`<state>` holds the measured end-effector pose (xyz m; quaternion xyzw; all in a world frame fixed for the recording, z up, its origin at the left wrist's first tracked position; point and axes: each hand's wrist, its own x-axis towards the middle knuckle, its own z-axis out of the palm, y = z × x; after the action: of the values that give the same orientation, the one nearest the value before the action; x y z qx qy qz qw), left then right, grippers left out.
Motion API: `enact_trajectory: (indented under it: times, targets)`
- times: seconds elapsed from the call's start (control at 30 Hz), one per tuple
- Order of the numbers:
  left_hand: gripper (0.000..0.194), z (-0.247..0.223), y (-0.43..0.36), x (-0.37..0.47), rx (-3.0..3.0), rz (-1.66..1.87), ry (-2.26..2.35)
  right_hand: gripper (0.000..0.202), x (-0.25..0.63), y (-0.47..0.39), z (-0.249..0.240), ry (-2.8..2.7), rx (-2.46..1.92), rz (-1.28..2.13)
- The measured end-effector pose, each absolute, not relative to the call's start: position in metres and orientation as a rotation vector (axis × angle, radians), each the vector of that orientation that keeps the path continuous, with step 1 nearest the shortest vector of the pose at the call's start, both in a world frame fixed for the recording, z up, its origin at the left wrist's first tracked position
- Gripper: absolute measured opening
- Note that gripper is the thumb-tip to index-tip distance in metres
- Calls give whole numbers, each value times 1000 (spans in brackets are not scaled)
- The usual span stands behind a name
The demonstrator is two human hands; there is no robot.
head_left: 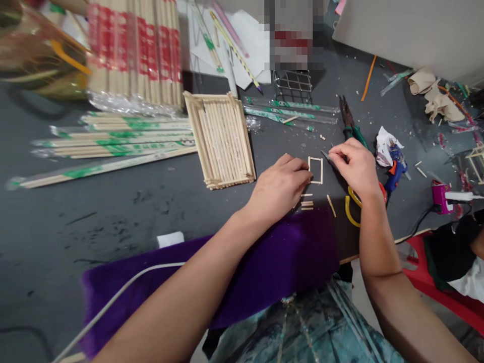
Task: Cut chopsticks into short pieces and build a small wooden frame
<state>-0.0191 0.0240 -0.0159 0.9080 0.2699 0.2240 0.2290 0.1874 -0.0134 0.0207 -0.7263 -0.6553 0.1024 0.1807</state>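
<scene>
My left hand (284, 180) rests on the dark table, fingers bent and close together, their tips against the left side of a small rectangular stick frame (321, 170). Several short stick pieces (307, 203) lie just below it, and another stick piece (331, 205) is farther right. To the right of the frame, my right hand (354, 162) is closed in a pinch; what sits between its fingertips is too small to make out. Beneath that hand lie scissors (351, 213) with yellow and red handles, largely hidden, dark pointed tips showing beside the fingers.
A larger stick panel (227, 143) stands left of my hands, near wrapped chopsticks (124, 136) and bundled chopsticks (136, 55). Pliers (348, 121), crumpled paper (386, 146) and a blue glue gun (397, 169) lie right. Purple cloth (280, 252) covers the front edge.
</scene>
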Motion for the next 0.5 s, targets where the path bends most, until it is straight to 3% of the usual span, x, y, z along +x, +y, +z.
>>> enact_trajectory:
  times: [0.5]
  targets:
    - [26, -20, 24, -19, 2489, 618, 723, 15, 184, -16, 17, -2194, -2175, 349]
